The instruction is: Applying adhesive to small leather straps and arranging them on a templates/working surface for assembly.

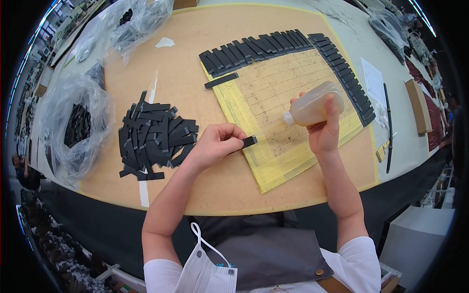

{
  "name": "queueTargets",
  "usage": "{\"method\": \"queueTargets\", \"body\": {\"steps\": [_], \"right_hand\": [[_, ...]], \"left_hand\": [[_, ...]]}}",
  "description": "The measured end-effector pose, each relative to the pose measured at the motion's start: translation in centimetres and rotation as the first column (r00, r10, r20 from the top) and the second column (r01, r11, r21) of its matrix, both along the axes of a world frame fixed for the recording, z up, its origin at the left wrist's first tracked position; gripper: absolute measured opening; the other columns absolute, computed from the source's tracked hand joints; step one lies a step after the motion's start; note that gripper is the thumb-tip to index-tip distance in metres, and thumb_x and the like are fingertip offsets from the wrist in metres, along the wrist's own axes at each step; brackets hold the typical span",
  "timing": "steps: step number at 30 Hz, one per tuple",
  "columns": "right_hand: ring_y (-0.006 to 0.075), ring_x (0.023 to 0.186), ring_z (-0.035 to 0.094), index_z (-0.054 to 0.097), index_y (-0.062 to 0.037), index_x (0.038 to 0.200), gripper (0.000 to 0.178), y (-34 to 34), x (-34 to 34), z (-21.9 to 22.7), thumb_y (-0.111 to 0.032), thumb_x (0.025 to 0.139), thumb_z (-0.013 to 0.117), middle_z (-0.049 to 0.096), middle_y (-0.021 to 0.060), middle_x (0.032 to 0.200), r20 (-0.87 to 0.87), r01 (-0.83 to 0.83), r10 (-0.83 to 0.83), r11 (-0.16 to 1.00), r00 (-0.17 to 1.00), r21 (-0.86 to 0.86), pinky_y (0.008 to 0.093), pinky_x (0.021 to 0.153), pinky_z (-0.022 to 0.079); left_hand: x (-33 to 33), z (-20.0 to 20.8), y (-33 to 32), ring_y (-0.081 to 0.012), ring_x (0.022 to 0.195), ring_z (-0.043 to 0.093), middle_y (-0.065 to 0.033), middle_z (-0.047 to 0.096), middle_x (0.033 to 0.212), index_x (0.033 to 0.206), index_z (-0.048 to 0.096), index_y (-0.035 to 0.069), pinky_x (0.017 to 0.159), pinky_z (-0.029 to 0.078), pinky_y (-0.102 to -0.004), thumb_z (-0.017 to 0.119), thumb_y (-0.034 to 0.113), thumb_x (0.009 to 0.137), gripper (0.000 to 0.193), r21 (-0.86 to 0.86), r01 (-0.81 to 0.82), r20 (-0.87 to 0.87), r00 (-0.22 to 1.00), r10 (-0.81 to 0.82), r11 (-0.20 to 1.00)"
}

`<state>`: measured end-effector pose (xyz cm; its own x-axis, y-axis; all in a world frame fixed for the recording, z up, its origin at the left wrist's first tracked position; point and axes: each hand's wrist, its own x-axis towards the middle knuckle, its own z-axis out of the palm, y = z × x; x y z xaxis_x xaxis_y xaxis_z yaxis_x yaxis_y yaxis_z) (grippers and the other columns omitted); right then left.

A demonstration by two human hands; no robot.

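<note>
Tan sheeting covers the middle of the work table, as seen from beside it. On it, right of centre, lies a flat rectangular board, bordered in yellow tape and ruled with parallel lines across a stained tan centre. Black strips line two of its sides: one row along the far edge, overlapping at uneven angles, and a second row down the right edge. Left of the board sits a loose pile of strips, flat, narrow and square-ended, some with a grey end band. The right hand grips a translucent, amber-tinted bottle, tilted with its whitish cap low and toward the left. A single strip lies across the board's left border. The left hand pinches a matte black strip between thumb and fingers at that border; its exposed end shows a paler edge.
</note>
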<state>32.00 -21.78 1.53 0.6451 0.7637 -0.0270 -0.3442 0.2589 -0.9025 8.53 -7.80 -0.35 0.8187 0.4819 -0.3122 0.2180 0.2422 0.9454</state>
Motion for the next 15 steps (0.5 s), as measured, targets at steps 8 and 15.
{"method": "queueTargets", "body": {"steps": [8, 15], "right_hand": [[0.0375, 0.113, 0.065, 0.035, -0.0048, 0.141, 0.087, 0.12, -0.15, 0.04, -0.063, 0.086, 0.068, 0.058, 0.0181, 0.124, -0.010, 0.010, -0.010, 1.000, 1.000, 0.004, 0.0452, 0.099, 0.053], [0.0372, 0.109, 0.066, 0.036, -0.0056, 0.141, 0.084, -0.29, 0.30, -0.13, -0.062, 0.087, 0.067, 0.058, 0.0191, 0.123, 0.030, -0.076, 0.077, 0.997, 0.997, -0.031, 0.0459, 0.097, 0.053]], "left_hand": [[0.03, -0.01, 0.19, -0.0008, 0.064, 0.049, 0.0055, 0.060, 0.075, 0.093, 0.070, 0.001, 0.057, 0.036, -0.0189, 0.065, 0.011, 0.084, 0.015, 0.003, 0.018, -0.013, 1.000, -0.018, 1.000], [0.04, 0.07, 0.13, -0.0008, 0.064, 0.049, 0.0050, 0.061, 0.075, 0.093, 0.070, 0.001, 0.057, 0.036, -0.0189, 0.065, 0.011, 0.084, 0.014, -0.016, 0.003, -0.011, 1.000, -0.003, 1.000]]}}
